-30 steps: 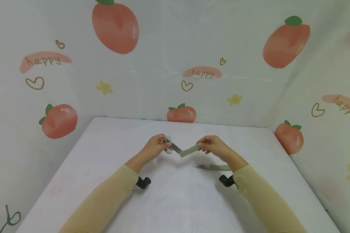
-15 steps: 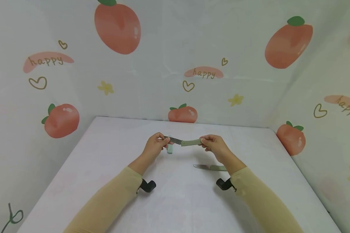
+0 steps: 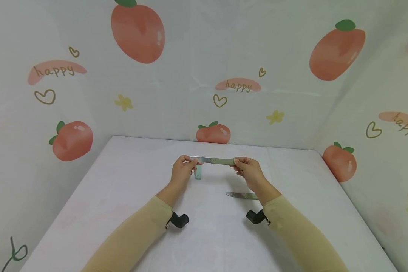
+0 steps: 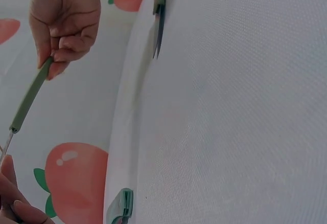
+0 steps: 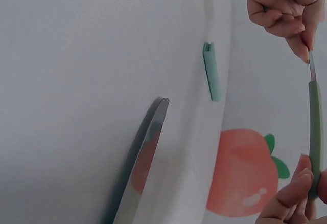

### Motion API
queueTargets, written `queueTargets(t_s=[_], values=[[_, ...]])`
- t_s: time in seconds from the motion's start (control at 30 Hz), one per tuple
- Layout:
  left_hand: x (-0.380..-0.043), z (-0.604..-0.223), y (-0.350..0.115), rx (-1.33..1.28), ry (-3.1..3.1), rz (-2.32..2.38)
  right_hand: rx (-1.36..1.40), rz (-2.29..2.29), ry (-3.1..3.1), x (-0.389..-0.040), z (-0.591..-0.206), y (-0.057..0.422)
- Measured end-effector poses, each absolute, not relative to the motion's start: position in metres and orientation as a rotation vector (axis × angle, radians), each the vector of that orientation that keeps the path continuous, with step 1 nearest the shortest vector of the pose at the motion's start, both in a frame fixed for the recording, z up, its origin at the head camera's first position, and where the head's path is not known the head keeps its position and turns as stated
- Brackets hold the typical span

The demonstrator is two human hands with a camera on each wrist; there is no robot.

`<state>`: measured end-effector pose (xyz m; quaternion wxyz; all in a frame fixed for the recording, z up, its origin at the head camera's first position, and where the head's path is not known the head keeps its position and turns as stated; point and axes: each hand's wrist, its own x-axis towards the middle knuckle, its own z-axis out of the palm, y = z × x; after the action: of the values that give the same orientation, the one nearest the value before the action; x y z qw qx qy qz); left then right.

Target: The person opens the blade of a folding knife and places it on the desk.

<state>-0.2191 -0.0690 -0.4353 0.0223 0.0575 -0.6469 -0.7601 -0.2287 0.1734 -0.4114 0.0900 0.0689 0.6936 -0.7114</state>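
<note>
Raised above the table is a folding knife point(image 3: 222, 161) with a green handle, its blade straightened out in line. My left hand point(image 3: 180, 173) pinches the blade at the left end. My right hand point(image 3: 253, 175) pinches the far end of the handle, also seen as the green handle point(image 5: 316, 127) in the right wrist view. A second unfolded knife point(image 3: 237, 195) with a green handle lies on the table below the right hand, its handle partly hidden by that wrist. Behind the left hand lies a mint-green slotted piece point(image 5: 211, 71), like a folded knife or a handle; its kind is unclear.
A white-covered table point(image 3: 204, 234) spreads under both arms. White curtains point(image 3: 190, 56) printed with red fruit and "happy" hang behind it and along the sides. A black camera mount point(image 3: 179, 220) sits on the left wrist and another camera mount point(image 3: 255, 217) on the right.
The held knife has gone from bent at its joint to straight, and its middle has risen. Both hands keep their pinch while the forearms have drawn slightly inward.
</note>
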Motion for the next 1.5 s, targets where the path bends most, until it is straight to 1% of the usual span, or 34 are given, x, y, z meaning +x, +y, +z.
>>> queueTargets(t_s=[0.4,0.63,0.97,1.17,1.37,1.5], values=[[-0.219,-0.440,-0.079,0.212,-2.155,-2.241,0.042,-1.883,2.139,-0.232,-0.413,0.186],[-0.222,-0.439,-0.088,0.238,-2.389,-2.200,-0.039,-1.682,2.241,-0.236,-0.417,0.196],[-0.222,-0.439,-0.096,0.235,-2.549,-2.146,-0.139,-1.483,2.326,-0.236,-0.418,0.202],[-0.221,-0.439,-0.098,0.200,-2.705,-2.032,-0.179,-1.388,2.355,-0.235,-0.420,0.206],[-0.222,-0.443,-0.099,0.086,-2.838,-1.915,-0.186,-1.343,2.365,-0.235,-0.424,0.211],[-0.224,-0.447,-0.098,0.059,-2.903,-1.841,-0.194,-1.318,2.372,-0.234,-0.425,0.212]])
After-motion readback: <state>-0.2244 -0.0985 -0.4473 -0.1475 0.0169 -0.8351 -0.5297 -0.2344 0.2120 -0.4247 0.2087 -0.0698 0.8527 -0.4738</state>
